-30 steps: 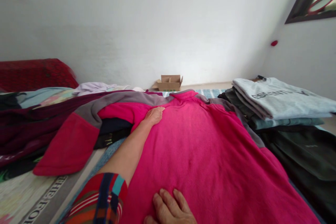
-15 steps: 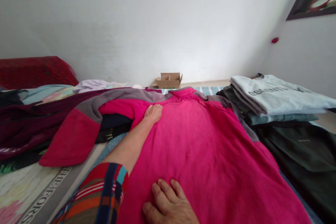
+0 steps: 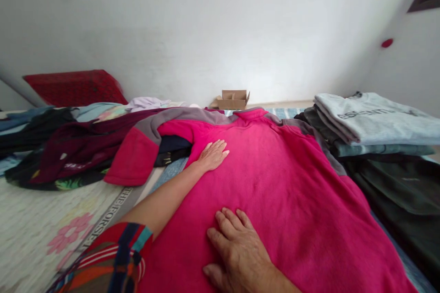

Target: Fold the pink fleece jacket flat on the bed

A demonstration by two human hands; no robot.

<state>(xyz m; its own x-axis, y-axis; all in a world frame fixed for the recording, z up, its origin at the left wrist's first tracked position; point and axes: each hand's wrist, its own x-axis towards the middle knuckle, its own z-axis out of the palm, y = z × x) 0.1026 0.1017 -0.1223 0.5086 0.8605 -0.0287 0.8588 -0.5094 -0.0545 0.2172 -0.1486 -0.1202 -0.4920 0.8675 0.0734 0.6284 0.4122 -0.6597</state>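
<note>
A bright pink fleece jacket (image 3: pixel 275 183) with grey shoulders lies spread out before me, its collar at the far end. Its left sleeve (image 3: pixel 132 158) stretches out over other clothes. My left hand (image 3: pixel 213 154) rests flat on the upper left part of the jacket, fingers extended. Nearer to me, my right hand (image 3: pixel 237 249) lies on the lower middle of the fabric with its fingers spread. Neither hand grips anything.
Folded clothes, a light grey printed sweatshirt (image 3: pixel 381 119) on top, are stacked at the right, beside dark garments (image 3: pixel 395 192). Loose clothes, including a maroon one (image 3: pixel 82 146), lie at the left. A small cardboard box (image 3: pixel 233 100) and a red patterned object (image 3: pixel 75 87) stand by the wall.
My left hand has slid slightly nearer and its fingers have straightened. My right hand has moved forward and right over the jacket. The view has shifted left.
</note>
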